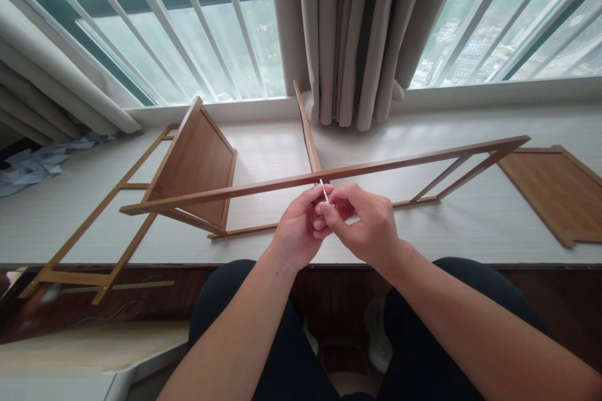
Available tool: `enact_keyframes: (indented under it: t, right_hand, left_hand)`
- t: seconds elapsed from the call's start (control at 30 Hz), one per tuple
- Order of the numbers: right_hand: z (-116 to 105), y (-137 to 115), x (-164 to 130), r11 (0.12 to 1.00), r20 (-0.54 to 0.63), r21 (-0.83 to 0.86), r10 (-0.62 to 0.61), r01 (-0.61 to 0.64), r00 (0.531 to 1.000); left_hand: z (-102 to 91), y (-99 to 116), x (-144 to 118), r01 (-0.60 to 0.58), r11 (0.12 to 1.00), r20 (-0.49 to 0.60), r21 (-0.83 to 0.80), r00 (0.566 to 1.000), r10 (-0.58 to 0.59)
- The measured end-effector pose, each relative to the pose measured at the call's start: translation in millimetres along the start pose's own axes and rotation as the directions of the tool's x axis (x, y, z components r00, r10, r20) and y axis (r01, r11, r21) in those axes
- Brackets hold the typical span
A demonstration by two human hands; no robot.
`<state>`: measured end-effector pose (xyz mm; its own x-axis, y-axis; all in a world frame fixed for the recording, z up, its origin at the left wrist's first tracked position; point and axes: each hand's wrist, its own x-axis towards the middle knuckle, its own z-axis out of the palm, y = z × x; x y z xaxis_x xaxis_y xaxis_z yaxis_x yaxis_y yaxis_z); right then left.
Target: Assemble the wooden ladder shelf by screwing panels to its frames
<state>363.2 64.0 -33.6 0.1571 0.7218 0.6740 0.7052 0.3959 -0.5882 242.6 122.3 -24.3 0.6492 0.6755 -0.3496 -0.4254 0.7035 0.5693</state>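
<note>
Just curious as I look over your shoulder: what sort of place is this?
Probably a room in a high-rise flat: a wide white window ledge, long beige curtains and barred windows overlooking distant buildings.

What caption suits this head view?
Two hands turn a small metal key at a wooden rail by a window.

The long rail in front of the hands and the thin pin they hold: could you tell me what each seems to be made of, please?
The long rail looks like bamboo or light wood with a smooth satin finish: warm brown, faint lengthwise grain. The thin pin, pinched between the left hand and right hand, appears to be metal: silvery and bright, though too small to be sure.
</note>
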Motion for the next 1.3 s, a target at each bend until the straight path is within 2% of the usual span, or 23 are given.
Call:
enact_keyframes:
  t: [0.1,0.37,0.77,1.0,1.3]
  right_hand:
    - [-0.6,-0.6,0.1,1.000,0.024,0.008,0.027,-0.028,0.999]
    - [-0.9,-1.0,1.5,1.000,0.031,0.012,-0.005,0.005,1.000]
    - [-2.0,-0.2,0.5,0.996,0.076,0.038,0.083,-0.086,0.994]
    - [-1.7,-3.8,-1.6,0.975,0.087,0.149,0.153,-0.165,0.984]
    - [-2.1,-2.8,-1.7,0.979,0.067,0.150,0.128,-0.137,0.989]
  left_hand:
    - [0.5,0.1,-0.3,-0.004,1.000,-0.004,-0.007,1.000,0.004]
    - [0.6,0.3,-0.2,-0.003,1.000,-0.004,-0.003,1.000,0.003]
    - [1.3,0.8,-0.4,-0.011,1.000,-0.003,-0.009,1.000,0.011]
    - [0.3,0.6,-0.5,-0.021,1.000,0.001,0.002,1.000,0.021]
    - [-0.7,0.3,-0.4,-0.030,1.000,-0.005,0.009,1.000,0.030]
